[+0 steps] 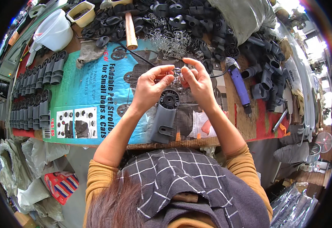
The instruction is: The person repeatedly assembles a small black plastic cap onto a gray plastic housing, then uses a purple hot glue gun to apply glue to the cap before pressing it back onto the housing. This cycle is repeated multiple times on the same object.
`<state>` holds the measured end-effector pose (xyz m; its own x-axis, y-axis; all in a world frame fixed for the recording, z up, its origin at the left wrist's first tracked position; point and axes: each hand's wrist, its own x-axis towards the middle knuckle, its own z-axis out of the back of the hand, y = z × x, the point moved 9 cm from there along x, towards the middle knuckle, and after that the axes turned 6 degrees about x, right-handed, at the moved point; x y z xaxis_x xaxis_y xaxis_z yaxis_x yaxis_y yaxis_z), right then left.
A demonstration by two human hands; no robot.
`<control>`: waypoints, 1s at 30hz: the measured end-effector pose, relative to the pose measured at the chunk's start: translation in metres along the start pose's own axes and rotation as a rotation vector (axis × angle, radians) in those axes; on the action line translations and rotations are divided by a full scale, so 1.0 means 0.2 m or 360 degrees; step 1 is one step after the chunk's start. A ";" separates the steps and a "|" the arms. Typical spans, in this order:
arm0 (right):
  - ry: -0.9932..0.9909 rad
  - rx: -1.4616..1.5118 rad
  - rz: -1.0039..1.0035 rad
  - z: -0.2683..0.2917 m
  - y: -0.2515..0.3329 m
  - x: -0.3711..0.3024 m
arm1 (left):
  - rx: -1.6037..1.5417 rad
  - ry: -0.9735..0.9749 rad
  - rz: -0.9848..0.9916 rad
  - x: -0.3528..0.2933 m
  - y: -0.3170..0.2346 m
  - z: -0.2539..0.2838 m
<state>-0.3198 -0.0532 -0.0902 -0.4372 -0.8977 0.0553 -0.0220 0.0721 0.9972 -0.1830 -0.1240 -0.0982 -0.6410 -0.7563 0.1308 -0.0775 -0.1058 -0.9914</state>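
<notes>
My left hand [153, 85] is pinched closed at the fingertips, a shiny bit of metal showing there. Facing it, my right hand [199, 81] also has thumb and fingers brought together, on something too small to make out. Small shiny metal springs [178, 78] show in the gap between the hands. Just below lies a grey plastic fitting [163, 122] with a round, black, wheel-like end, touched by neither hand. Beyond my fingertips spreads a heap of silvery springs [169, 42].
Black plastic parts [200, 22] pile up at the back. A purple power screwdriver [239, 85] lies right, a wooden-handled tool [131, 32] behind. Left are rows of grey fittings [31, 110] and a white bucket [55, 32]. Printed blue sheeting [86, 98] covers the table.
</notes>
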 end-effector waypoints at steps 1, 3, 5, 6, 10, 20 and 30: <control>0.0078 -0.0107 0.0050 -0.01 0.01 0.01 | 0.0000 0.0043 0.0032 0.00 0.01 -0.01; 0.0186 -0.0005 -0.0020 -0.03 -0.01 0.04 | 0.0036 0.0018 0.0049 0.00 0.01 -0.01; 0.0166 0.0158 -0.0119 -0.04 -0.04 0.06 | 0.0055 -0.0079 0.0094 0.01 0.02 0.01; 0.0137 0.0278 -0.0209 -0.03 -0.07 0.07 | 0.0005 -0.0049 0.0040 0.01 0.01 -0.01; 0.0179 0.0594 -0.0336 -0.07 -0.09 0.04 | -0.0073 -0.0052 -0.0006 0.00 0.02 0.00; -0.0182 -0.0637 0.0447 0.11 0.10 0.15 | 0.0010 -0.0026 0.0211 0.03 0.18 0.06; 0.0253 -0.0348 0.0209 -0.06 0.09 -0.01 | -0.0018 -0.0026 0.0049 0.05 0.09 0.00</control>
<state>-0.3081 -0.0557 -0.0714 -0.2769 -0.9448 0.1750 0.2270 0.1126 0.9674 -0.1911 -0.1324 -0.1154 -0.6305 -0.7697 0.1004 -0.0665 -0.0753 -0.9949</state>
